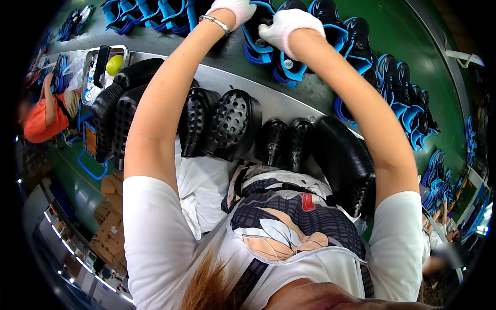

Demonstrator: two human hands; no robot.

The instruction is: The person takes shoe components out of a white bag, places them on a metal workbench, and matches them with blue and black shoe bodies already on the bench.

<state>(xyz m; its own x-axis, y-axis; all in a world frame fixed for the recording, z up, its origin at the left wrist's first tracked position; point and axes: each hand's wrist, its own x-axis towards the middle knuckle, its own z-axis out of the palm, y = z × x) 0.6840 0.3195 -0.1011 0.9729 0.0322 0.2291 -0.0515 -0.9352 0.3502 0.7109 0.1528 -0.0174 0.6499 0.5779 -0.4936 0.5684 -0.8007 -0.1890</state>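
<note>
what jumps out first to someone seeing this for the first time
Two white-gloved hands, left hand and right hand, reach up over a black and blue skate boot at the top centre. More such boots run in a line along the green belt to the right. Nearer the person, a row of black perforated shells leans against the metal rail.

Both gloved hands, left (233, 9) and right (284, 27), on a black-and-blue shoe (258, 39).
</note>
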